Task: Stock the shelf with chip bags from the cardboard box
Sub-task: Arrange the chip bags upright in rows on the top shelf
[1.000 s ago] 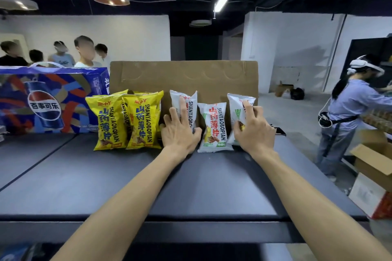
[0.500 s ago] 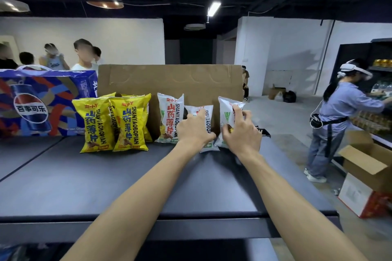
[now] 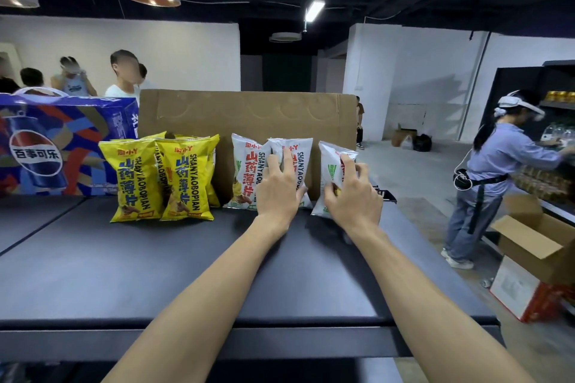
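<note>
While both bare arms reach forward over the dark shelf (image 3: 155,274), the head view shows a row of chip bags standing upright at its far side, leaning against a cardboard sheet (image 3: 249,115) set on edge behind them. At the left of the row stand the yellow bags (image 3: 183,180), overlapping one another, with more yellow ones tucked behind. Just right of them stands a white bag (image 3: 245,171), and overlapping its right edge is a second white bag (image 3: 295,158). The left hand (image 3: 278,190) lies flat on the front of that second bag, fingers (image 3: 287,162) spread and pressing against it, so its grip is open rather than closed around anything. A small gap further right stands a third white bag (image 3: 333,162), and the right hand (image 3: 351,196) has its fingers curled onto the front of it; whether the thumb pinches the bag from the side cannot be told. To the far left, a blue cola carton (image 3: 56,146) sits on the shelf beside the cardboard. On the floor at the right, an open box (image 3: 535,258) stands near a person (image 3: 485,171) in a blue shirt who faces another set of shelves. Several people (image 3: 121,78) stand in the far left background.
</note>
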